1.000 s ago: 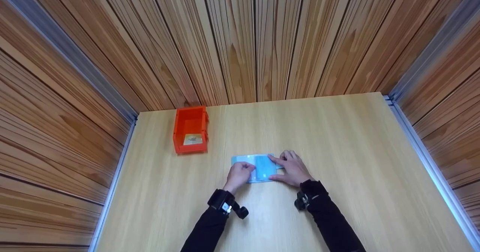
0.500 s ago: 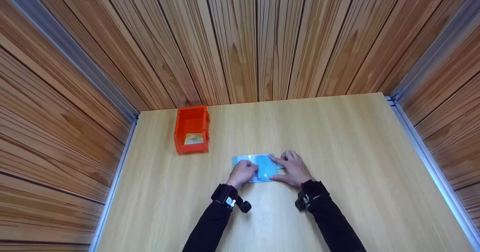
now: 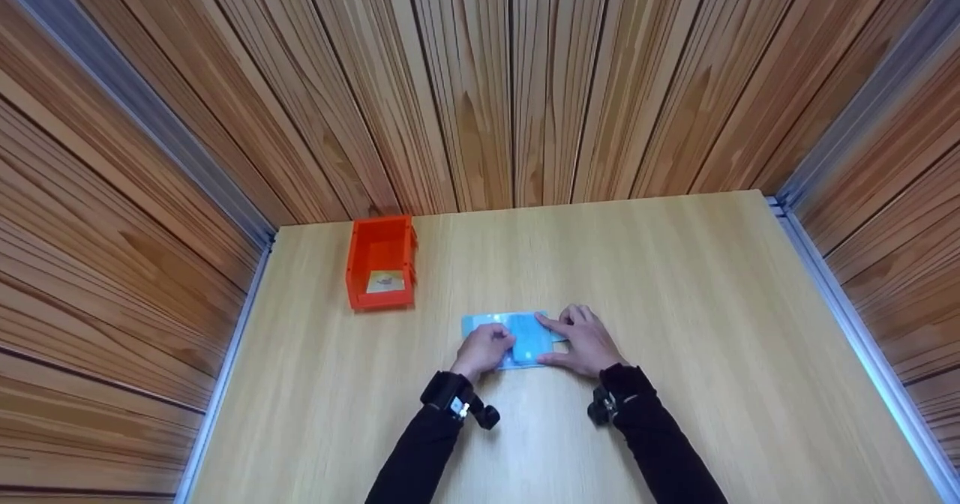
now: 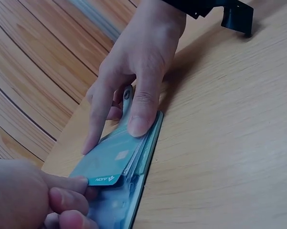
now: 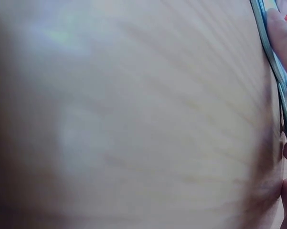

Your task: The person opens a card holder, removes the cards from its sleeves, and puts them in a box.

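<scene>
Two things lay stacked at the lower centre of the head frame: a teal card point(image 4: 115, 160) with small white lettering at one corner, half inside a flat, pale blue transparent sleeve point(image 3: 491, 322) resting on the table. The left hand point(image 3: 484, 348) pinched the card's near corner between curled fingers and thumb, while the right hand point(image 3: 583, 340) lay on the sleeve's other end, its fingers spread and straight, pressing it flat; the thumb point(image 4: 142, 107) sat on the card's edge. Both hands covered much of the sleeve. Toward the upper left of the frame, well apart, stood an orange bin point(image 3: 380, 263) with a small label or card inside. The table point(image 3: 675, 301) was light wood, enclosed by brown wood-plank walls point(image 3: 480, 84) with pale metal edge rails point(image 3: 855, 331).
</scene>
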{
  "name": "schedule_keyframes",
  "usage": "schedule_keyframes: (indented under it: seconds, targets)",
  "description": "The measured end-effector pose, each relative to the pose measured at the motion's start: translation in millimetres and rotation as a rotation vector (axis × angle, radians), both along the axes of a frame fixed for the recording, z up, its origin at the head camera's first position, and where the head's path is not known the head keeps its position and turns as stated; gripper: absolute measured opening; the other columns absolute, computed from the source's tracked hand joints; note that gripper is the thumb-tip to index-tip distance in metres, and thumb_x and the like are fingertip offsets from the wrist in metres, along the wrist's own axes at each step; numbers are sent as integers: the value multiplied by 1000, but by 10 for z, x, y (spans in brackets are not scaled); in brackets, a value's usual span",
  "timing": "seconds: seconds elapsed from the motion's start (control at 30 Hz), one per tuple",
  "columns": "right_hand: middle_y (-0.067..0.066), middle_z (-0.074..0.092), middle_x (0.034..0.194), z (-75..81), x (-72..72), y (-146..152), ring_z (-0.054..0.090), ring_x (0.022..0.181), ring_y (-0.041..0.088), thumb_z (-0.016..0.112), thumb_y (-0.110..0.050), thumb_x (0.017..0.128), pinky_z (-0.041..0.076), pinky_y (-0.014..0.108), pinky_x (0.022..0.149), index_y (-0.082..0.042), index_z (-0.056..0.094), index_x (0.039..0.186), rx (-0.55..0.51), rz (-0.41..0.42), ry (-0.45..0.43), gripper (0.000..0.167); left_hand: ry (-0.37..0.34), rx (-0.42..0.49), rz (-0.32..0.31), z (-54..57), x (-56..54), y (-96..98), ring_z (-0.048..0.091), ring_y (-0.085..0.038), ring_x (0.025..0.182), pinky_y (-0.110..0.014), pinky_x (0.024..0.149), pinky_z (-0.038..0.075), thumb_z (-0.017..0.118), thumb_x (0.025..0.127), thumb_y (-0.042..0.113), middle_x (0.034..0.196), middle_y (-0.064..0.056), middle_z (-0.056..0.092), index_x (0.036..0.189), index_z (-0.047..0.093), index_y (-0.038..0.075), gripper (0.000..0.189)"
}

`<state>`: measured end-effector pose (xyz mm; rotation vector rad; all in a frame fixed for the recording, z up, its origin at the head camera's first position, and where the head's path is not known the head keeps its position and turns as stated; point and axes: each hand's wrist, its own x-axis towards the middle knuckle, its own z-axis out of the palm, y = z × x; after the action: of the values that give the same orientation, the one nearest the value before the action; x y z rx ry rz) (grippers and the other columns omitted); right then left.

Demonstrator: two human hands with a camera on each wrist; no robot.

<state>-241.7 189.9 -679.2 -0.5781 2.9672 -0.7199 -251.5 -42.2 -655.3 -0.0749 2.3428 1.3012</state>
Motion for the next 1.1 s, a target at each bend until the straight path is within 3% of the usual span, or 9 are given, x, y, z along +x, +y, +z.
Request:
schedule_keyframes:
  seconds: [0.4, 0.9, 1.1]
  targets:
    - [2, 46, 104, 0, -13, -11, 40, 100, 21, 80, -63, 79, 34, 36, 86, -29, 56, 149, 10, -4, 6, 82, -25, 60, 38, 34, 29, -68, 48, -13, 49, -26, 43, 36, 59, 106, 19, 67, 3, 49, 86, 61, 14, 21]
    - [2, 46, 104, -25, 7, -7, 40, 99, 22, 82, -59, 79, 33, 36, 85, -27, 57, 148, -29, 0, 21, 80, -20, 95, 65, 40, 77, -283, 50, -12, 52, -24, 46, 35, 56, 107, 18, 65, 3, 51, 92, 64, 9, 19]
    - [3, 45, 105, -18, 13, -4, 39, 100, 23, 83, -58, 79, 33, 37, 87, -27, 56, 148, -25, -11, -4, 81, -72, 89, 104, 61, 95, -387, 50, -14, 57, -25, 50, 37, 54, 108, 20, 72, 2, 53, 97, 64, 10, 18]
